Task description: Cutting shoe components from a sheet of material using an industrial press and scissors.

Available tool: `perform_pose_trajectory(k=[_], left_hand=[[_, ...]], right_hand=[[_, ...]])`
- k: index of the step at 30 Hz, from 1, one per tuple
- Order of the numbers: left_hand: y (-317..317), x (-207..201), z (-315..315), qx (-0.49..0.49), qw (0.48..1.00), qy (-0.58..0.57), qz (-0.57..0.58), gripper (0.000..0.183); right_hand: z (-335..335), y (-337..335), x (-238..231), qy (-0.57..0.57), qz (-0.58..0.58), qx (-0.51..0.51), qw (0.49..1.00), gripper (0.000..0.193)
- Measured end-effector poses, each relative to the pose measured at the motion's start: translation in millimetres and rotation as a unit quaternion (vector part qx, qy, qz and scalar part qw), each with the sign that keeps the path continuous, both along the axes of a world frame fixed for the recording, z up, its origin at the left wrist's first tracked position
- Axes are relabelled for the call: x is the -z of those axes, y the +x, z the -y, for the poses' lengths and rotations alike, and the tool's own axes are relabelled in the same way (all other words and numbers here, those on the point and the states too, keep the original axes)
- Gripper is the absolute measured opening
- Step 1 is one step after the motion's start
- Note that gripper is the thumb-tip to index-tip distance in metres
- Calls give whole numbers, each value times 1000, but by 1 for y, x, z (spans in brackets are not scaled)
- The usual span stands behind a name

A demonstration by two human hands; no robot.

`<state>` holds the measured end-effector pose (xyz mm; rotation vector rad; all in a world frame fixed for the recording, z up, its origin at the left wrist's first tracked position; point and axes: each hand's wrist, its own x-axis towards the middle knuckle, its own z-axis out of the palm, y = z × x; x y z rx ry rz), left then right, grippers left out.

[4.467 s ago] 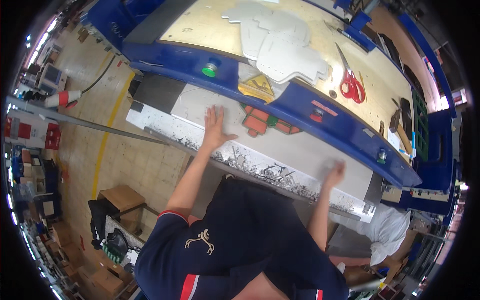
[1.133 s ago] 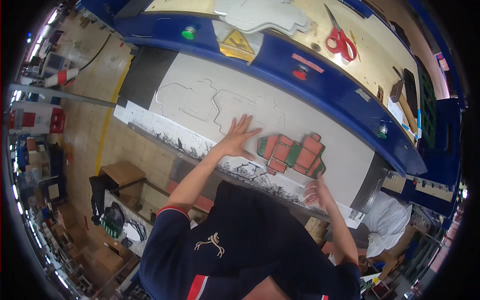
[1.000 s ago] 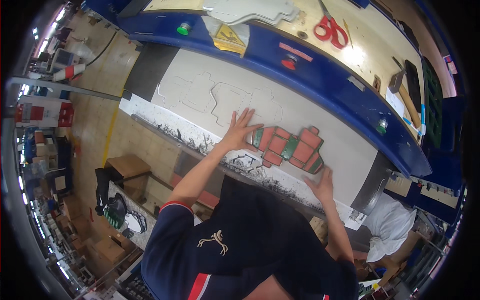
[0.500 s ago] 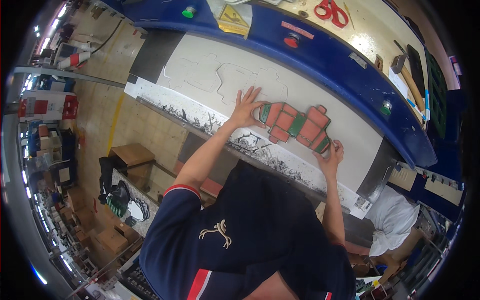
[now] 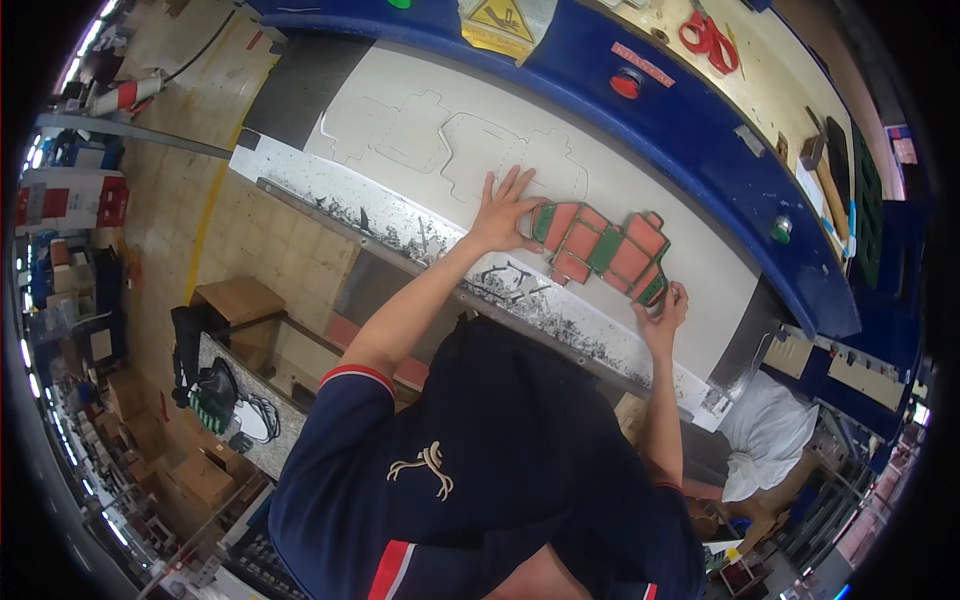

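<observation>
A cutting die with salmon-pink and green pads inside a thin dark outline lies on a pale grey sheet. My left hand holds its left end between thumb and index finger, the other fingers spread over the sheet. At the right end, my right hand grips the die's edge with thumb and fingers. Cut outlines of a similar shape show in the sheet, left of the die and beyond my left hand.
A blue machine beam curves along the sheet's far side, carrying a red button and a green button. Red-handled scissors and a hammer lie beyond it. Black scraps litter the white near strip. A white bag sits at right.
The whole view has shifted slightly. Both hands keep their hold on the die, which shows no clear movement against the sheet.
</observation>
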<state>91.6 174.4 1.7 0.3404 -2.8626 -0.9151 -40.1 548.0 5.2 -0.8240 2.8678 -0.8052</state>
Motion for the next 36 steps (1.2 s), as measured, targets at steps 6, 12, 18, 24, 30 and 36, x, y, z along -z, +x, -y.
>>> perform_pose_trajectory(k=[6,12,18,24,30,36], left_hand=[[4,-2,0,0,1000,14,-15,83],[3,-13,1,-3,999,34,-2,81],[-1,-19,4,-8,999,50,1,78],[-4,-22,8,-11,997,69,20,79],[-3,-25,7,-8,998,57,7,77],[-5,-19,5,9,1000,30,-5,80]], right_hand=[[3,1,-5,-11,44,10,999,76],[0,-4,1,-41,59,8,997,79],[-1,-8,4,-39,110,23,993,74],[6,-10,-3,-31,135,25,990,71],[9,-10,-6,-38,115,20,992,71],[13,-12,-9,-34,54,14,998,80]])
